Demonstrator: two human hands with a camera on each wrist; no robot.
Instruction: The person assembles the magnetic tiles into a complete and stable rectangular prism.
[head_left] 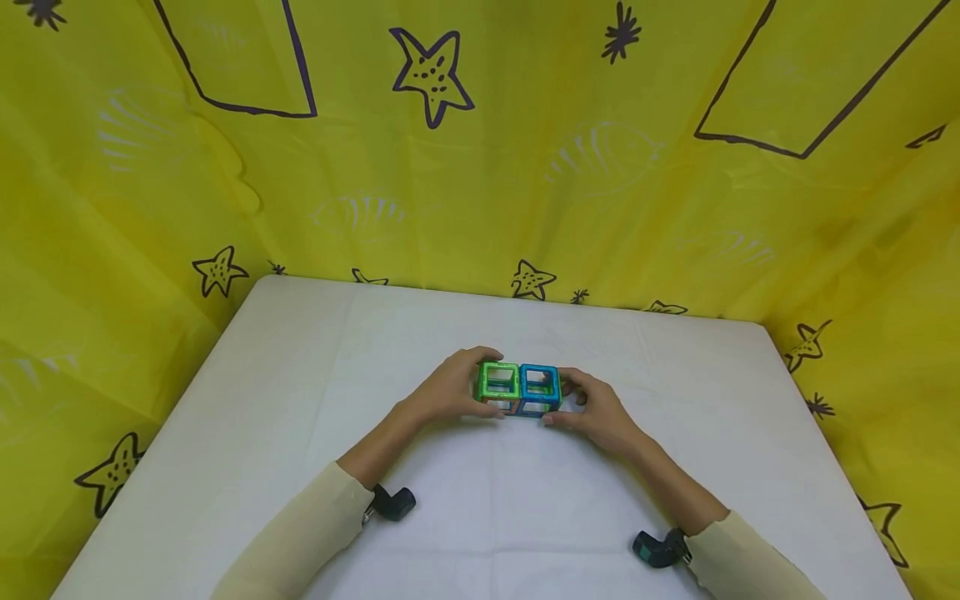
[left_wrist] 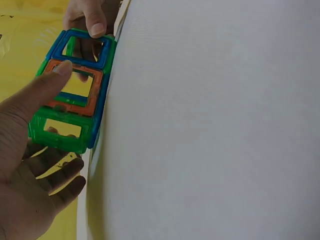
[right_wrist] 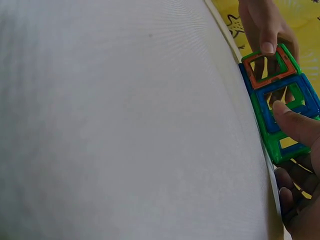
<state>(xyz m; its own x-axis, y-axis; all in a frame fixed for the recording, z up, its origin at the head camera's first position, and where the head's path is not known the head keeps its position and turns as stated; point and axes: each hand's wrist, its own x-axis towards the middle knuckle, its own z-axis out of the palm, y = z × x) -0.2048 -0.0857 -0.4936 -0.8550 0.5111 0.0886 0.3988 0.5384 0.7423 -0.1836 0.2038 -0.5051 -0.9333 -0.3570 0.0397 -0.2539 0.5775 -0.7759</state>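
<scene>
Two cubes of magnetic tiles (head_left: 520, 385) stand side by side as one block on the white table, green-topped at the left and blue-topped at the right. My left hand (head_left: 453, 387) holds the left end, its thumb over the orange tile (left_wrist: 98, 92) on the near face and its fingers round the far side. From the right, my right hand (head_left: 603, 412) grips the other end. Its thumb lies on the blue tile (right_wrist: 265, 111) of the near face, while the fingers curl behind the green end tile. The tile windows are see-through.
The white table (head_left: 420, 533) spreads out around the block on all sides. Behind it and along both sides hangs a yellow curtain (head_left: 480, 208) with starfish and fish drawings. A small dark camera sits at the left wrist (head_left: 393, 504), another at the right wrist (head_left: 660, 550).
</scene>
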